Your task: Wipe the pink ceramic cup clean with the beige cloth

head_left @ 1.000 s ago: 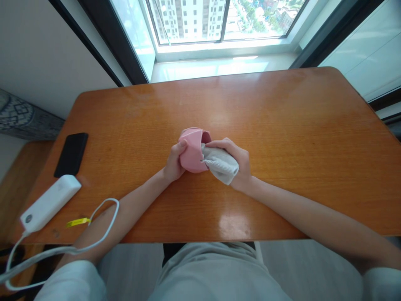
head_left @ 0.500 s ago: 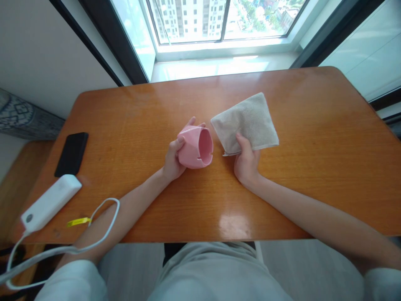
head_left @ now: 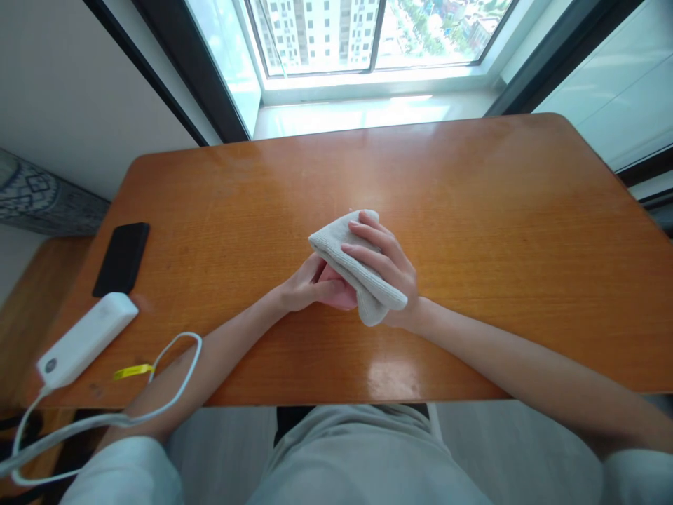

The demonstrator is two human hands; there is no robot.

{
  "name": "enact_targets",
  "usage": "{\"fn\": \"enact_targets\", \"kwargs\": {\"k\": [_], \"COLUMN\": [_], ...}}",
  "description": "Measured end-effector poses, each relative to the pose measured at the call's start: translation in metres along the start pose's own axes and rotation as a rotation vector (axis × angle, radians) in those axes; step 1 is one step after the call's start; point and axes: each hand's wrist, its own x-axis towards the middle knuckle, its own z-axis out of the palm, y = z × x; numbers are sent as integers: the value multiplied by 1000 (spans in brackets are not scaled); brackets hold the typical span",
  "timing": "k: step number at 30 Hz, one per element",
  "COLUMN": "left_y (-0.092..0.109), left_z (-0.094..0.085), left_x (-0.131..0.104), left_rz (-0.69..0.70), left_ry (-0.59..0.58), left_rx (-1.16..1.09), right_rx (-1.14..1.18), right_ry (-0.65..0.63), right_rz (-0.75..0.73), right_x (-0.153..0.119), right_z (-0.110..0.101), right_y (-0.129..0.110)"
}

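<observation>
A pink cup-like object (head_left: 339, 291) is held in my left hand (head_left: 308, 283), low over the middle of the table. Most of it is hidden beneath a folded light grey cloth (head_left: 344, 245). My right hand (head_left: 386, 263) lies over the cloth from the right, its fingers curved across the top and pressing it against the pink object. The cloth's lower corner hangs down beside my right palm. The opening of the pink object is out of sight.
On the left of the wooden table (head_left: 499, 210) lie a black phone (head_left: 120, 259) and a white power strip (head_left: 87, 340). Its white cable (head_left: 192, 365), with a yellow tag (head_left: 133, 372), loops over my left forearm. A window stands behind the table.
My right hand has moved left with the cloth and turned over, laying it onto the pink object. The cloth is now folded over. My left hand has turned and come slightly nearer.
</observation>
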Motion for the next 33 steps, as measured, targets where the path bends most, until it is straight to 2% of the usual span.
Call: {"fn": "enact_targets", "kwargs": {"k": [7, 14, 19, 25, 30, 33], "left_y": [-2, -4, -1, -8, -11, -13], "left_z": [-2, -1, 1, 3, 3, 1], "left_x": [5, 4, 6, 13, 22, 37], "left_rz": [76, 33, 108, 307, 373, 340], "left_ry": [-28, 130, 132, 260, 253, 332], "left_rx": [-18, -109, 1, 203, 442, 515], "right_rx": [-36, -34, -9, 3, -145, -210], "right_ry": [58, 8, -40, 5, 88, 91], "right_rz": [94, 150, 147, 222, 186, 158], "right_x": [-2, 0, -1, 2, 16, 31], "right_z": [6, 2, 2, -1, 0, 10], "right_y": [8, 5, 5, 9, 33, 56]}}
